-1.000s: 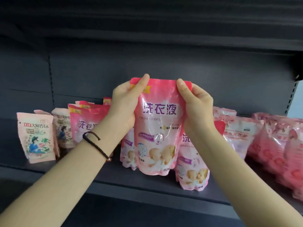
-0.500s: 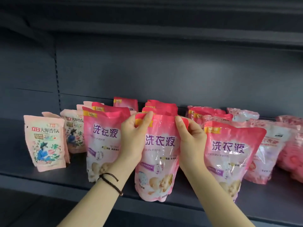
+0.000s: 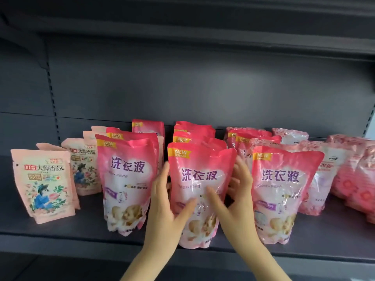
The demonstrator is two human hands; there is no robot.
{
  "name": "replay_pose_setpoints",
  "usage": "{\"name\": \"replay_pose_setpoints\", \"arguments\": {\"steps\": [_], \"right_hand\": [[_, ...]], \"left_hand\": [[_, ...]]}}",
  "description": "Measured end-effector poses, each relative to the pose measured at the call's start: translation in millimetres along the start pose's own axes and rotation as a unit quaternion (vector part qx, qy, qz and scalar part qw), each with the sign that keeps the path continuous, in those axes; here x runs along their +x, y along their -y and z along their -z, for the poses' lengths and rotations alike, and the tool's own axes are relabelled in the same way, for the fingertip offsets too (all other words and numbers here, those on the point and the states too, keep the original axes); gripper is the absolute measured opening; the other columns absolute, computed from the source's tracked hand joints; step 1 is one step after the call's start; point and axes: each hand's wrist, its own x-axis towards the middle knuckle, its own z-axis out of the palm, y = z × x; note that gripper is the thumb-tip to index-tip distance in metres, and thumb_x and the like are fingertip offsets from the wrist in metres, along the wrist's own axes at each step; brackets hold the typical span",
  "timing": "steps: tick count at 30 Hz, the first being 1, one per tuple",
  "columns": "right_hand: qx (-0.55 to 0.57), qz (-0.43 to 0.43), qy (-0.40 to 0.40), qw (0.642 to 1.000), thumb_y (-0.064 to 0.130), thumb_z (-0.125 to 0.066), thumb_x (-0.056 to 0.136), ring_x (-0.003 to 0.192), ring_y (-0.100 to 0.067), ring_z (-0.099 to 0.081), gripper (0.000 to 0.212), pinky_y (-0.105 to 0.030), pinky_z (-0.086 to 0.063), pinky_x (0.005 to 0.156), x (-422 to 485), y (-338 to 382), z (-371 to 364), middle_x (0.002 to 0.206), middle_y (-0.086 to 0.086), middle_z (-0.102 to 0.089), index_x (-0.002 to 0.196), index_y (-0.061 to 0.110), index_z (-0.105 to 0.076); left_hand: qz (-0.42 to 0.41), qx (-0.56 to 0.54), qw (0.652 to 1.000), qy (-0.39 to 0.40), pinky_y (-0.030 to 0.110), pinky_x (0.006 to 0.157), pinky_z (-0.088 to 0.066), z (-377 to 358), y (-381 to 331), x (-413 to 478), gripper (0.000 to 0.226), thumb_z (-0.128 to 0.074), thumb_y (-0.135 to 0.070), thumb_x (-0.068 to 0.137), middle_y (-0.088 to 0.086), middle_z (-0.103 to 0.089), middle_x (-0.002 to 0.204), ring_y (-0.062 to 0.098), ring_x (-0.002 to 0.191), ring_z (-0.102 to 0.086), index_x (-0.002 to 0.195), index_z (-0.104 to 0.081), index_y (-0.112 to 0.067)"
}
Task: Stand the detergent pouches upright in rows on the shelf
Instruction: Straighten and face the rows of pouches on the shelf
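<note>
Pouch (image 3: 205, 163) w/ "NEW" tag (image 3: 180, 154), 洗衣液 label (image 3: 198, 175)

Dark grey back panel (image 3: 203, 88); upper shelf (image 3: 182, 27) overhead.
</note>
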Motion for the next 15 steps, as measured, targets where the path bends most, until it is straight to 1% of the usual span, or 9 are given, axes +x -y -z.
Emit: {"name": "replay_pose_setpoints", "arguments": {"steps": [1,3,4,5,6,8,11,13,15], "right_hand": [[-0.037,-0.005,0.021,0.999,0.022,-0.073,0.081,0.126,-0.013,-0.049,0.083,-0.037,-0.050,0.096,-12,-4,3,0.144,0.008,-0.038,0.145,0.042,-0.023],[-0.099,-0.017,0.060,0.993,0.041,-0.075,0.077,0.128,0.004,-0.041,0.083,-0.011,-0.044,0.093,-34,-8,7,0.144,0.017,-0.034,0.142,0.050,-0.025],[-0.119,-0.028,0.083,0.989,0.049,-0.074,0.075,0.127,0.012,-0.037,0.083,-0.001,-0.039,0.088,-43,-9,7,0.144,0.020,-0.030,0.141,0.053,-0.025],[-0.137,-0.041,0.110,0.984,0.051,-0.073,0.073,0.126,0.017,-0.032,0.083,0.004,-0.036,0.084,-52,-10,7,0.145,0.022,-0.026,0.139,0.058,-0.024],[-0.151,-0.053,0.133,0.978,0.047,-0.074,0.072,0.125,0.020,-0.030,0.086,0.004,-0.036,0.081,-58,-13,6,0.146,0.022,-0.022,0.137,0.062,-0.020],[-0.170,-0.064,0.142,0.973,0.032,-0.078,0.074,0.124,0.019,-0.030,0.097,-0.001,-0.040,0.082,-65,-16,4,0.146,0.022,-0.021,0.133,0.070,-0.012],[-0.192,-0.075,0.128,0.970,0.019,-0.077,0.078,0.122,0.019,-0.031,0.102,-0.011,-0.043,0.084,-61,-16,0,0.146,0.023,-0.022,0.129,0.075,-0.009],[-0.199,-0.082,0.126,0.969,0.016,-0.074,0.081,0.120,0.025,-0.027,0.100,-0.010,-0.042,0.080,-57,-17,-3,0.147,0.024,-0.020,0.129,0.075,-0.009],[-0.199,-0.085,0.124,0.968,0.015,-0.072,0.082,0.118,0.026,-0.028,0.098,-0.010,-0.044,0.078,-54,-20,-7,0.148,0.023,-0.019,0.129,0.074,-0.010]], "left_hand": [[-0.001,0.033,0.999,0.022,0.011,0.097,-0.041,4,5,-10,0.095,-0.073,-0.044,0.075,-0.013,-0.031,0.150,0.006,0.134,-0.038,0.148,-0.011,-0.046],[-0.006,0.086,0.994,0.074,-0.002,0.096,-0.029,10,13,-27,0.099,-0.071,-0.057,0.071,-0.027,-0.022,0.148,-0.010,0.135,-0.026,0.148,-0.010,-0.046],[0.000,0.096,0.990,0.100,-0.007,0.092,-0.025,12,15,-34,0.102,-0.069,-0.062,0.068,-0.029,-0.020,0.147,-0.018,0.132,-0.022,0.147,-0.007,-0.048],[0.015,0.096,0.988,0.123,-0.009,0.089,-0.024,12,17,-38,0.105,-0.071,-0.062,0.066,-0.028,-0.019,0.145,-0.024,0.129,-0.020,0.145,-0.003,-0.052],[0.029,0.091,0.986,0.137,-0.010,0.087,-0.025,11,18,-42,0.108,-0.075,-0.056,0.065,-0.029,-0.018,0.144,-0.028,0.125,-0.020,0.142,0.001,-0.056],[0.040,0.090,0.985,0.139,-0.010,0.083,-0.027,8,20,-44,0.116,-0.083,-0.037,0.066,-0.031,-0.018,0.140,-0.033,0.120,-0.020,0.140,0.003,-0.061],[0.045,0.094,0.984,0.142,-0.011,0.084,-0.025,3,23,-41,0.115,-0.084,-0.019,0.069,-0.029,-0.016,0.141,-0.035,0.119,-0.017,0.145,-0.002,-0.049],[0.048,0.096,0.983,0.147,-0.010,0.087,-0.024,0,26,-38,0.114,-0.083,-0.014,0.070,-0.027,-0.015,0.143,-0.032,0.123,-0.015,0.146,-0.002,-0.041],[0.043,0.104,0.983,0.145,-0.009,0.089,-0.022,-3,29,-33,0.111,-0.081,-0.012,0.073,-0.026,-0.014,0.144,-0.031,0.125,-0.014,0.146,-0.002,-0.040]]}}
